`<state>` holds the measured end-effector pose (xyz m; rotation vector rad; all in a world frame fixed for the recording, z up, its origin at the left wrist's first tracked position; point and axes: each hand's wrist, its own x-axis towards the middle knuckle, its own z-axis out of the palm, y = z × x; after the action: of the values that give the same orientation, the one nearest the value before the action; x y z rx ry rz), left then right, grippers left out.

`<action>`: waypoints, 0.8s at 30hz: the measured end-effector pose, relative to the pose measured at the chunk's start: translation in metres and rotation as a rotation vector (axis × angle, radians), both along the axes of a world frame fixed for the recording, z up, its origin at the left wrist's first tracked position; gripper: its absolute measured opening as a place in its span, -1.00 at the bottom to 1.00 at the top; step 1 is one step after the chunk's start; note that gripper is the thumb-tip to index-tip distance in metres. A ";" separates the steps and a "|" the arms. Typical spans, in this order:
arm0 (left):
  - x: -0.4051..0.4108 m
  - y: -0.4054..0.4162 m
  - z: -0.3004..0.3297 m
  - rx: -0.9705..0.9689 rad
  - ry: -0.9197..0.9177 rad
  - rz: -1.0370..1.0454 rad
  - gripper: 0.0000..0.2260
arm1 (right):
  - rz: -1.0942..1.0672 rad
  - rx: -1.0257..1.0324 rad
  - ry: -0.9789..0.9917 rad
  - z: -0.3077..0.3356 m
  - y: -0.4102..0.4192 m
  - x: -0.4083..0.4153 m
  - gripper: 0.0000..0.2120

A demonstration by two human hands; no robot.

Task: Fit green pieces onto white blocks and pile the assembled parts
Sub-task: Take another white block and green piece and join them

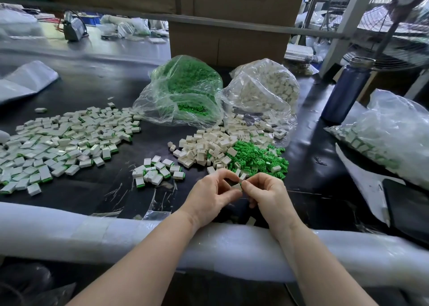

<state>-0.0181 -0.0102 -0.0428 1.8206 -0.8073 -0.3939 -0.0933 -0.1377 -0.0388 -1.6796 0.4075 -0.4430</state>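
white block [237,186] half hidden between both hands, left hand [214,195] and right hand [267,193] pinching it together.

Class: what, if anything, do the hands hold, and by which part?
Both hands, left and right, pinch one small white plastic block at its opposite ends; a green piece's grip cannot be told.

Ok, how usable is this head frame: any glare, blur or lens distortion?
Head view: the edges bow, and the foam roll curves; soft motion smear blurs the far bench and the fan; glare shows on the green bag and the white-block bag; both hands and the piles are sharp.
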 end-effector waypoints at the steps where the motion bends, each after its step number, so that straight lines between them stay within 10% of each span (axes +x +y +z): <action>1: 0.000 0.000 0.000 0.014 -0.012 0.007 -0.78 | -0.006 0.021 -0.011 0.000 0.000 0.000 -0.84; 24: 0.001 0.001 0.001 0.138 -0.058 -0.050 -0.86 | 0.086 -0.058 0.011 0.000 0.000 -0.002 -0.80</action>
<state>-0.0171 -0.0089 -0.0418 1.9500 -0.8849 -0.4401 -0.0953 -0.1378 -0.0386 -1.7493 0.3321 -0.3857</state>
